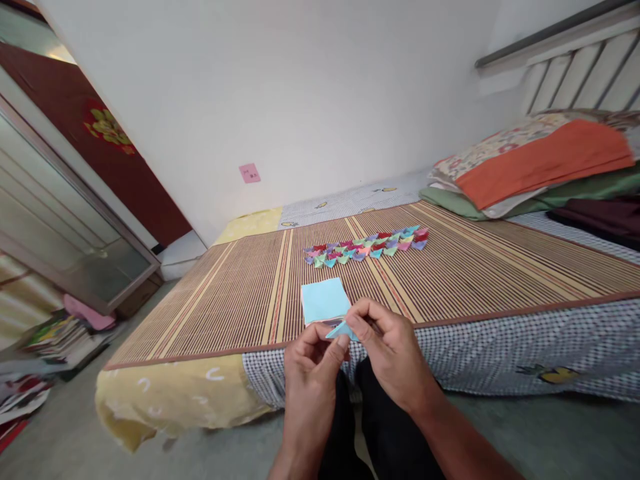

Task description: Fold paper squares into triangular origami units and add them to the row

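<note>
Even lt w/ blurry, stretched edges

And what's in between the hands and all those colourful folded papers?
In the head view, a stack of square paper, light blue on top, lies there on the striped mat. Past it, just mat shows up to the folded papers.

Fingers partly hide the folded blue paper; the pink note bears illegibly small writing; the right edge crops the radiator.

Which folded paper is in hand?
The blue one pinched between left hand and right hand. The other folded papers sit clustered on the mat, beyond the flat blue sheet.
</note>
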`<state>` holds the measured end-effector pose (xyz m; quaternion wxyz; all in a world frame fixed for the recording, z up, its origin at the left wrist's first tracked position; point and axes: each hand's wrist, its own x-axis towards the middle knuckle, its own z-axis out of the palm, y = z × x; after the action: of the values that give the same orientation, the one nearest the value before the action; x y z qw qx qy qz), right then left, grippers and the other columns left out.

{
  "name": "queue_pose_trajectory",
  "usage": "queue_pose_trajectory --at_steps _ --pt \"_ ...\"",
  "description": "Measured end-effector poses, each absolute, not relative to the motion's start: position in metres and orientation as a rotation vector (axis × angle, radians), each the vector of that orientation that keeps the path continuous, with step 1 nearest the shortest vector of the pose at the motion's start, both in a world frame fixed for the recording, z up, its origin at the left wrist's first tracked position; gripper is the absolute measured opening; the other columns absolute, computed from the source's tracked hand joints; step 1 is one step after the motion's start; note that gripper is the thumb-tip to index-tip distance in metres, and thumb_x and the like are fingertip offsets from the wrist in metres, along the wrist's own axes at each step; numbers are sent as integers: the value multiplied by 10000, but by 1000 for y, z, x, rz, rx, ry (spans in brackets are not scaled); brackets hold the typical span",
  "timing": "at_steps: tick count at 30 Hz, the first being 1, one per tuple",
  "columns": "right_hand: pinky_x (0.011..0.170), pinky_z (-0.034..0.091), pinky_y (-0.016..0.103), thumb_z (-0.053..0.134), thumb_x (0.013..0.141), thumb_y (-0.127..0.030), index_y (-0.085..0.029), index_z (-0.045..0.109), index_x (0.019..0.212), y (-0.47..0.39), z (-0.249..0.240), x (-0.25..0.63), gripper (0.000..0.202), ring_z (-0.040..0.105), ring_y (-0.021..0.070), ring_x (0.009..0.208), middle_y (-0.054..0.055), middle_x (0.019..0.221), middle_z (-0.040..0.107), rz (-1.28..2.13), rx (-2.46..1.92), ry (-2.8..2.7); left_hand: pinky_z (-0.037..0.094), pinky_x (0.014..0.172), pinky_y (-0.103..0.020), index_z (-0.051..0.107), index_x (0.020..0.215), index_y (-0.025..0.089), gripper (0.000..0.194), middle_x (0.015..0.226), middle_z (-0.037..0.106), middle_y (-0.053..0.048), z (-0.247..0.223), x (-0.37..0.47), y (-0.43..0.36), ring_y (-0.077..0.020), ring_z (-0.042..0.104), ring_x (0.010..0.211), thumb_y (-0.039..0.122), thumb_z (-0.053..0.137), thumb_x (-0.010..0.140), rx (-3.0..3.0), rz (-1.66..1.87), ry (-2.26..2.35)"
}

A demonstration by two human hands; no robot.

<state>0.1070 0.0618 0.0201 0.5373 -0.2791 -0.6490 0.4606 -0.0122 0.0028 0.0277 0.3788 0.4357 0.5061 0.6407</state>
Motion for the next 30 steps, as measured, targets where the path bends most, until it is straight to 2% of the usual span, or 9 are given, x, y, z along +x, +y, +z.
queue_pose_trajectory --at_steps 6,18,24,30 --pt "601 436 255 566 988 -360 -200 595 775 63 23 110 268 541 146 645 -11 691 575 1032 -667 -1567 458 756 -280 673 749 173 294 731 663 -33 30 -14 1 -179 605 742 407 669 926 1222 1594 1331" --pt "598 405 266 590 968 -381 -189 594 754 68 21 115 288 499 141 635 -16 680 540 1087 -708 -1550 467 783 -294 677 764 172 295 761 679 -43 24 -14 5 -191 620 774 416 664 928 1198 1603 1326" --pt "606 403 270 592 961 -380 -182 603 757 69 20 115 284 493 140 641 -13 693 545 1148 -700 -1549 465 746 -285 660 722 170 314 721 647 -36 26 -13 3 -181 595 744 421 684 910 1197 1653 1368" --pt "598 422 264 597 954 -393 -184 603 756 68 19 113 288 517 146 643 -11 687 557 1184 -685 -1504 458 702 -260 684 770 153 279 723 645 -21 24 -6 6 -151 557 701 406 797 803 1069 1611 1263"
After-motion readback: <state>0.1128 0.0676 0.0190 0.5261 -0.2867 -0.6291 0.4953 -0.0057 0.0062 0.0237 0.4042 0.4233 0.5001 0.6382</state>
